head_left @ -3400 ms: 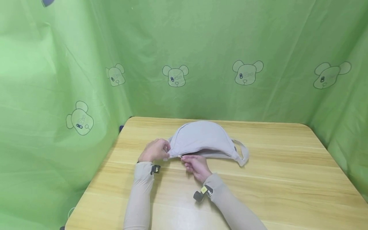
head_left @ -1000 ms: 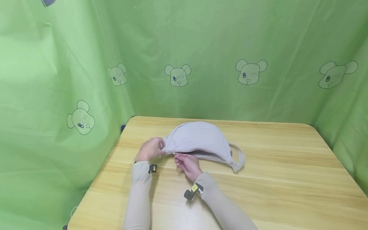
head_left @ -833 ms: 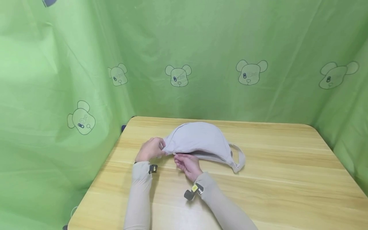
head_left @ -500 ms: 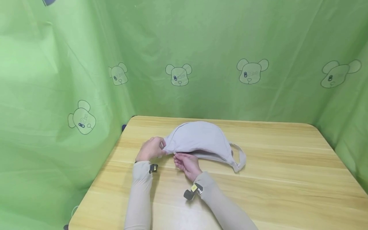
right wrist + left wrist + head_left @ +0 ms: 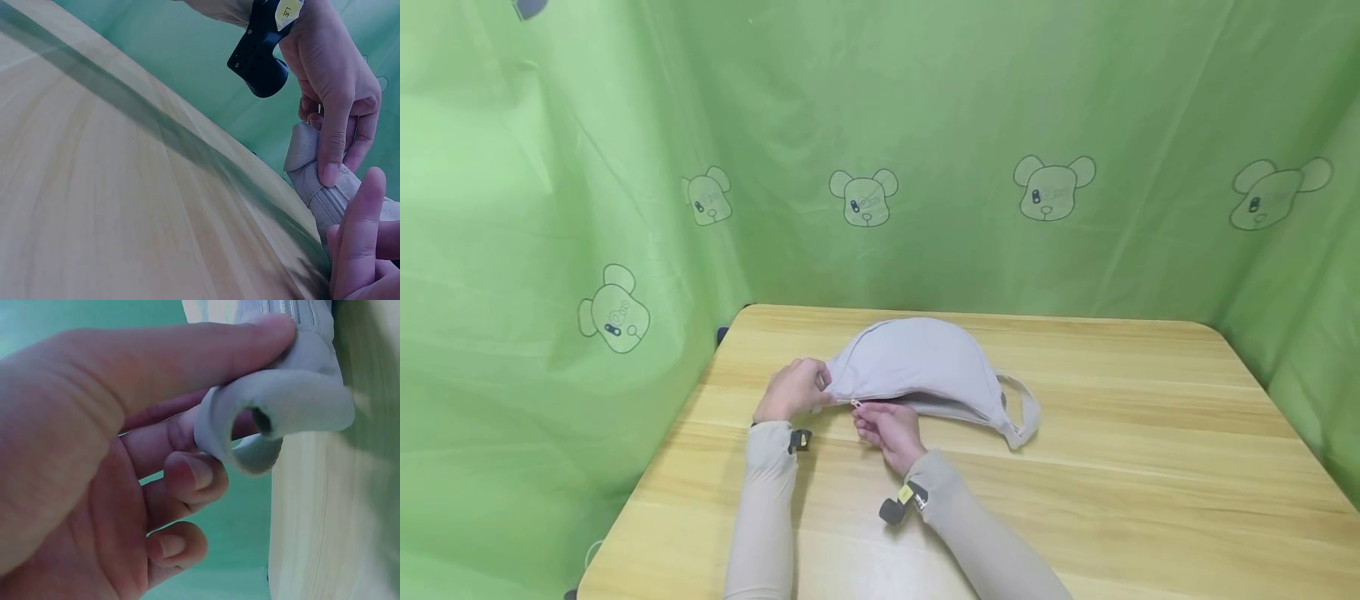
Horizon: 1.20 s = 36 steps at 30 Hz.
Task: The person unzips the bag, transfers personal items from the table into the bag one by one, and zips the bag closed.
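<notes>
A pale grey half-moon waist bag (image 5: 917, 358) lies on the table, its zip mouth facing me and gaping along the middle and right. My left hand (image 5: 793, 390) pinches the bag's left end, thumb on top beside the zip teeth (image 5: 334, 199). Under that thumb a short folded strap (image 5: 306, 403) curls in the left wrist view, the other fingers loosely bent. My right hand (image 5: 891, 429) pinches the small light zip pull (image 5: 856, 403) near the left end of the mouth. In the right wrist view my right fingers (image 5: 359, 250) hide the pull.
The wooden table (image 5: 1112, 467) extends to both sides and in front of the bag. A strap loop (image 5: 1024, 408) sticks out at the bag's right end. Green curtains (image 5: 955, 100) with bear-head prints enclose the back and sides. Small black cameras (image 5: 892, 510) sit on both wrists.
Since the oldest frame, the bag and both hands have shifted slightly left, the right hand keeping its pinch on the zip pull. Over the last second hardly anything has moved.
</notes>
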{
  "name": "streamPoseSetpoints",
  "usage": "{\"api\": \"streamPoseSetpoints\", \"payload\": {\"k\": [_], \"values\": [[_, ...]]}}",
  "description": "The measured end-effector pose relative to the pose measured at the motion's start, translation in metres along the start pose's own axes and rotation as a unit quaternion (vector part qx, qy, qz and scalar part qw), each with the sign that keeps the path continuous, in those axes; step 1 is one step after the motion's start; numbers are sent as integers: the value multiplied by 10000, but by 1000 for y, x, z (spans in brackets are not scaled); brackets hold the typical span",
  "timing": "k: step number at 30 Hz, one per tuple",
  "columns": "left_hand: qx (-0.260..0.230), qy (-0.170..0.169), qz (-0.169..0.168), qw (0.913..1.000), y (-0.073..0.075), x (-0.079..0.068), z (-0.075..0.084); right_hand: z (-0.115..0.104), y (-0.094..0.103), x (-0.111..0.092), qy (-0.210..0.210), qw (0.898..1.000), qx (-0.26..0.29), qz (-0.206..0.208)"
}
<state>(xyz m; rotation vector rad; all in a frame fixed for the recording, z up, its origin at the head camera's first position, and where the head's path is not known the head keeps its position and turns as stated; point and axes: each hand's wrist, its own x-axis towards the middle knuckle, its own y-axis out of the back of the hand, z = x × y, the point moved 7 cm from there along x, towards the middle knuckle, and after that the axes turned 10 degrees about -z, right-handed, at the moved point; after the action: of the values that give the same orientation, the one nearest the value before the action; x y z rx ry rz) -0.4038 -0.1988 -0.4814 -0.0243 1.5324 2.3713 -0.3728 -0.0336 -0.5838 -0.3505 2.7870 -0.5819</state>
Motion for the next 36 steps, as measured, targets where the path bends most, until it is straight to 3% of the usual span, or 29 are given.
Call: {"api": "streamPoseSetpoints", "payload": {"k": [14, 36], "values": [[201, -47, 260, 9995, -1, 2, -3, 4, 5, 3, -97, 9998, 144, 17], [144, -62, 217, 9996, -2, 3, -7, -2, 11, -4, -138, 9999, 52, 11]]}}
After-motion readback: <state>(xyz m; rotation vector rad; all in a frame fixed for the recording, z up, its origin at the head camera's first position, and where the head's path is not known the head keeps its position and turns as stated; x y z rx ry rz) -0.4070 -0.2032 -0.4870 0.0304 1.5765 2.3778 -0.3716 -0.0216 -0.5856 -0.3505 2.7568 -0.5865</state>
